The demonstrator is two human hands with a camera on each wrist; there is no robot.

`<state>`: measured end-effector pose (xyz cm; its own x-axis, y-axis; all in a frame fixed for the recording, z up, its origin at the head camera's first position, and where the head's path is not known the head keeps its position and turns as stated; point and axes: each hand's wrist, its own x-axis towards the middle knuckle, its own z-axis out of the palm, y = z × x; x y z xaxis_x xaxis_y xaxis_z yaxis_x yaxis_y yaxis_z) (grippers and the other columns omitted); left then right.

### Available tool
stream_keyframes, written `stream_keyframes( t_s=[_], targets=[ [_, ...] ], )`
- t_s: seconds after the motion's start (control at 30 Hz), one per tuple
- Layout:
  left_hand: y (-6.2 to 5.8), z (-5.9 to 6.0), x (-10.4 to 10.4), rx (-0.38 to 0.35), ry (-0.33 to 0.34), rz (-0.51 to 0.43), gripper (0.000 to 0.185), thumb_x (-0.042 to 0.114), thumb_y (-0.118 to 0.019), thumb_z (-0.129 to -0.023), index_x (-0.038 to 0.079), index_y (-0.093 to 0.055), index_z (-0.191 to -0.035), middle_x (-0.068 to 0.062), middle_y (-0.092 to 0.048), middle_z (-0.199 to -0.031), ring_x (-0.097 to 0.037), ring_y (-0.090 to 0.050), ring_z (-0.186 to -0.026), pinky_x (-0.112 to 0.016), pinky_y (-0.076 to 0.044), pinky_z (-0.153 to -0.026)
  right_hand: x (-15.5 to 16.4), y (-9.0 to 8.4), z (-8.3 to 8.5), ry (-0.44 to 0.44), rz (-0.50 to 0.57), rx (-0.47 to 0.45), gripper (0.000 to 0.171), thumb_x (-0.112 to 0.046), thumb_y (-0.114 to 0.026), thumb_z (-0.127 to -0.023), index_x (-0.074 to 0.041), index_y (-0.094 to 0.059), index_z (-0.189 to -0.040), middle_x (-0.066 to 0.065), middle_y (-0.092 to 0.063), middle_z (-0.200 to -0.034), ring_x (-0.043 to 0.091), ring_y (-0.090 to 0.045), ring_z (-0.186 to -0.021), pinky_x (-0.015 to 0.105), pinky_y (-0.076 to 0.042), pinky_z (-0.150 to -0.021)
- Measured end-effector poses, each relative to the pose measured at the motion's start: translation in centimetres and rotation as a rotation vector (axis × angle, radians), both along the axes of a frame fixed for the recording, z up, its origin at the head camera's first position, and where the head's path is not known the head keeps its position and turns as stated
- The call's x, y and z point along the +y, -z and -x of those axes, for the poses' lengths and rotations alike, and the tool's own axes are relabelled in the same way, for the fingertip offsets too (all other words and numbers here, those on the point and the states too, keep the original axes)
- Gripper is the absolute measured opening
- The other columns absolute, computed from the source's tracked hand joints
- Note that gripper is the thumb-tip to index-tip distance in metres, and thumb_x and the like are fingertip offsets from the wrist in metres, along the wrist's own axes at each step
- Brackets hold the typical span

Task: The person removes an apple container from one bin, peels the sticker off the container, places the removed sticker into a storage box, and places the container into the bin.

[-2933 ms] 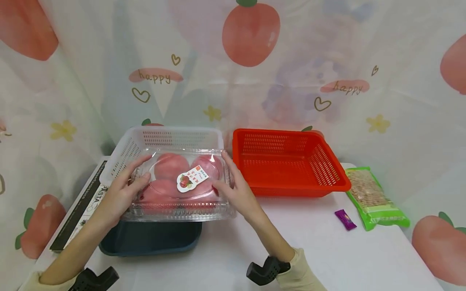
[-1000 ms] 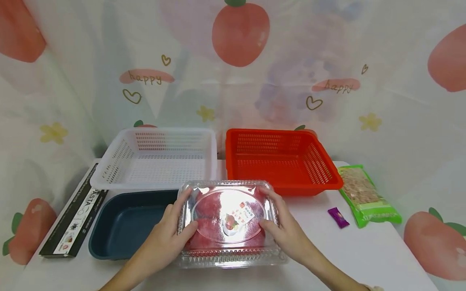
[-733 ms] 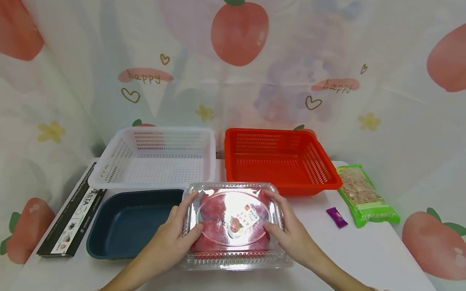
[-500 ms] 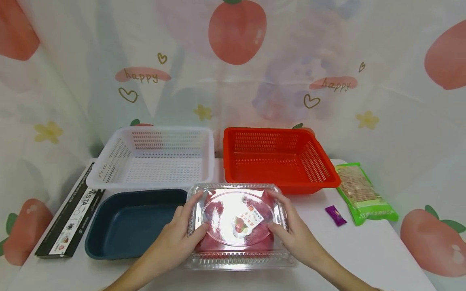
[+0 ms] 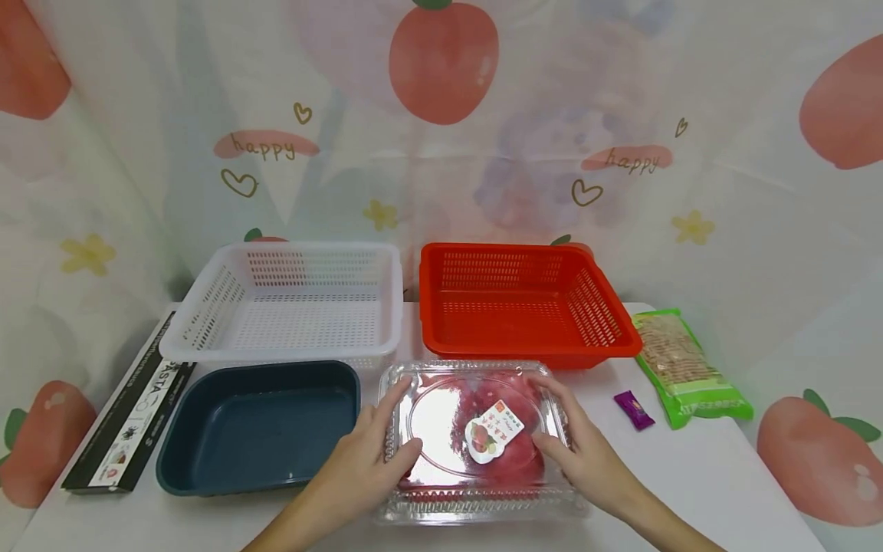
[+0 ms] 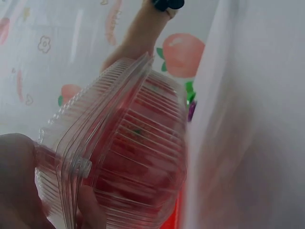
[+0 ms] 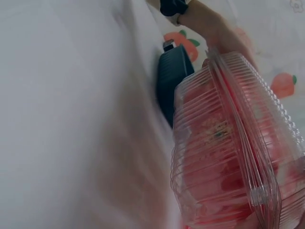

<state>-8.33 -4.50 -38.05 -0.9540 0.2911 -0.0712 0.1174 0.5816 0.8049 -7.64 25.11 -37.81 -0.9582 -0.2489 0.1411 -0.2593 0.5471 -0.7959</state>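
Observation:
A clear plastic clamshell box (image 5: 476,498) with round red fruit (image 5: 441,484) in it is between my two hands at the table's front middle. A white label with a fruit picture (image 5: 494,431) is on its lid. My left hand (image 5: 369,456) grips the left side, thumb on the lid; in the left wrist view a finger (image 6: 89,205) curls under the rim. On the right side my right hand (image 5: 595,460) holds it likewise, thumb on top. In the wrist views the box (image 7: 209,157) has its base close to the white tabletop; whether they touch I cannot tell.
Behind stand a white basket (image 5: 281,356) and a red basket (image 5: 531,354). Left of the box is a dark blue tub (image 5: 258,441), with a black pasta box (image 5: 127,429) beyond. A purple packet (image 5: 634,410) and a green-edged food bag (image 5: 690,368) lie right.
Both hands have carried the clamshell box from in front of the white basket toward me and rightward, uncovering the dark blue tub. Lately it has shifted slightly right and lower in view.

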Motion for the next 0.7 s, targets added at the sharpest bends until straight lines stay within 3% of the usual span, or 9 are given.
stream_keyframes(
  t_s=[0.17, 0.4, 0.47, 0.53, 0.63, 0.7],
  targets=[
    [0.9, 0.1, 1.2, -0.02, 0.041, -0.015, 0.071, 0.045, -0.058, -0.091, 0.056, -0.015, -0.146, -0.008, -0.047, -0.093, -0.019, -0.049, -0.062, -0.033, -0.044, -0.054, 1.3, 0.5, -0.4, 0.007, -0.014, -0.014, 0.06, -0.014, -0.056, -0.094, -0.029, -0.03, -0.147, 0.009, -0.035, -0.152, 0.045, -0.028, -0.139, 0.08, -0.031, -0.091],
    [1.8, 0.6, 2.8, -0.035, 0.058, -0.036, 0.07, 0.048, -0.058, -0.09, 0.054, -0.018, -0.147, -0.01, -0.048, -0.096, -0.021, -0.053, -0.064, -0.036, -0.043, -0.052, 2.9, 1.0, -0.3, 0.039, -0.065, -0.029, 0.059, -0.018, -0.057, -0.095, -0.026, -0.03, -0.146, 0.012, -0.038, -0.148, 0.042, -0.037, -0.131, 0.076, -0.041, -0.084],
    [2.0, 0.8, 3.3, -0.05, 0.064, -0.041, 0.07, 0.049, -0.058, -0.089, 0.053, -0.018, -0.147, -0.009, -0.047, -0.094, -0.021, -0.053, -0.064, -0.034, -0.041, -0.051, 3.3, 1.1, -0.3, 0.057, -0.079, -0.044, 0.059, -0.019, -0.057, -0.095, -0.026, -0.029, -0.147, 0.013, -0.038, -0.148, 0.036, -0.041, -0.126, 0.063, -0.05, -0.082],
    [2.1, 1.0, 3.7, -0.06, 0.069, -0.043, 0.07, 0.05, -0.058, -0.089, 0.053, -0.018, -0.147, -0.008, -0.047, -0.095, -0.02, -0.053, -0.065, -0.033, -0.041, -0.051, 3.7, 1.1, -0.2, 0.067, -0.076, -0.087, 0.06, -0.02, -0.056, -0.096, -0.027, -0.028, -0.147, 0.014, -0.036, -0.147, 0.031, -0.055, -0.101, 0.046, -0.055, -0.069],
    [2.3, 1.2, 4.2, -0.069, 0.075, -0.047, 0.071, 0.05, -0.058, -0.088, 0.052, -0.019, -0.147, -0.008, -0.047, -0.096, -0.02, -0.054, -0.067, -0.031, -0.043, -0.053, 4.2, 1.3, -0.1, 0.075, -0.067, -0.133, 0.061, -0.022, -0.056, -0.096, -0.029, -0.026, -0.148, 0.015, -0.032, -0.148, 0.026, -0.053, -0.09, 0.028, -0.047, -0.049],
    [2.3, 1.3, 4.4, -0.073, 0.073, -0.05, 0.071, 0.051, -0.058, -0.088, 0.052, -0.019, -0.147, -0.008, -0.048, -0.097, -0.02, -0.054, -0.067, -0.032, -0.043, -0.052, 4.5, 1.4, 0.0, 0.075, -0.055, -0.15, 0.061, -0.022, -0.056, -0.096, -0.029, -0.025, -0.149, 0.017, -0.032, -0.146, 0.022, -0.052, -0.068, 0.028, -0.042, -0.042]
  ],
)
